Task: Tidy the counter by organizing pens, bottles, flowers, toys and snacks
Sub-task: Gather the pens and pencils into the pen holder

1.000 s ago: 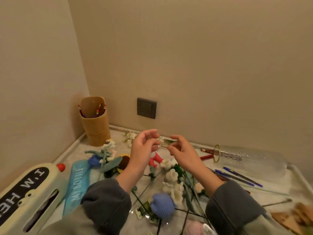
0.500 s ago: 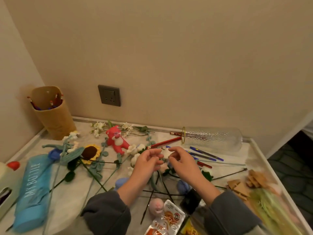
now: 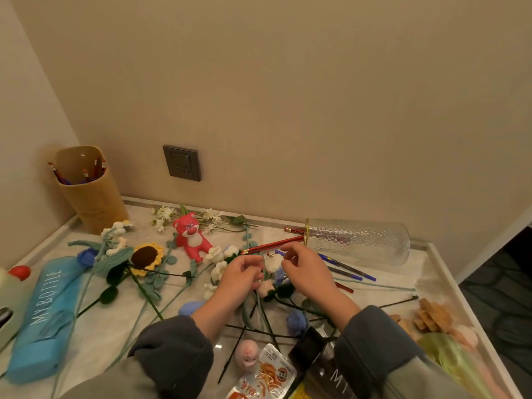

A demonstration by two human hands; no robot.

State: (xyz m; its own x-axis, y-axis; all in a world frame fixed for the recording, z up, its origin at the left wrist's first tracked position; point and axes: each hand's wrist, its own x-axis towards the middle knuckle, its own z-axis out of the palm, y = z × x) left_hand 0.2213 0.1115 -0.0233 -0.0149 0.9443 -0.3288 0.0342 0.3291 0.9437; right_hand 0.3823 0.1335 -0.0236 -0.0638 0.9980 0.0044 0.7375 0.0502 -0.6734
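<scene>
Beige walls, grey wall socket

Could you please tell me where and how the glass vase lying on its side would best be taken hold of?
Probably round the middle of the glass vase, from above, with the right hand. It lies on its side, gold-rimmed mouth to the left, close to the back wall, so its round body is free on top; red pencils crowd the mouth.

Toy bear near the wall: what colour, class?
The small plastic bear is pinkish red, white belly; head view.
</scene>
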